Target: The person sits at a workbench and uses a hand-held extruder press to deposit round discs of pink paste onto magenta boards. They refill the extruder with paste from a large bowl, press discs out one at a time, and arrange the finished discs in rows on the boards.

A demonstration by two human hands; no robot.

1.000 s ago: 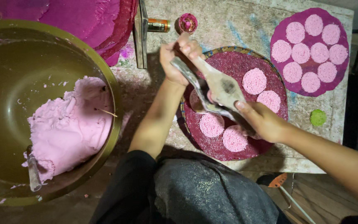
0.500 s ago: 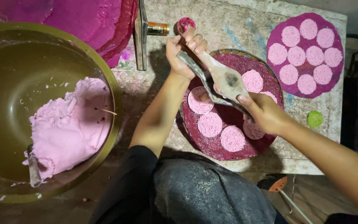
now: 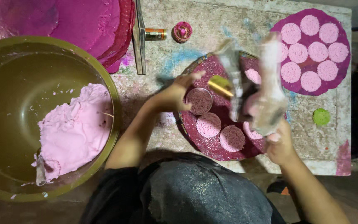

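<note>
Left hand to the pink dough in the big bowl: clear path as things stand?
Probably yes. The left hand rests at the near tray's left edge, and the open bowl sits right beside that forearm. Nothing covers the pink dough, which lies on the bowl's near side.

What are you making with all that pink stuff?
A person sits at a table. Their left hand rests on a round ring mold on a dark red tray holding pink discs. Their right hand lifts a blurred metal press. A big bowl holds pink dough; another tray is full.
</note>
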